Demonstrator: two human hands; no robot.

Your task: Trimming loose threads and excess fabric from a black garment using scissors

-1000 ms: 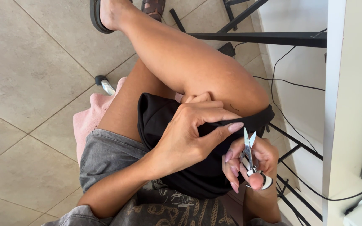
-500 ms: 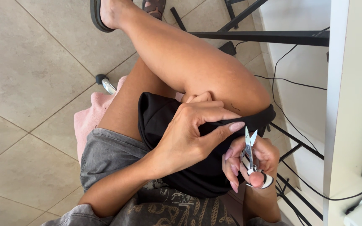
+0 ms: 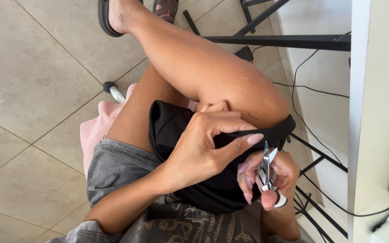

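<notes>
Scissors (image 3: 267,167) sit low and right of the middle, gripped in the right hand (image 3: 273,177), while the left hand (image 3: 203,150) pinches black cloth (image 3: 212,189) on the lap.

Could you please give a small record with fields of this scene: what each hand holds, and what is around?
Left hand: pinches the black fabric lying on the lap.
Right hand: holds small scissors, blades slightly open, tips pointing to the fabric edge.
Seat: pink cushion under the person.
Clothes: grey shorts.
Floor: beige tiles.
Right side: white desk with black cables.
</notes>
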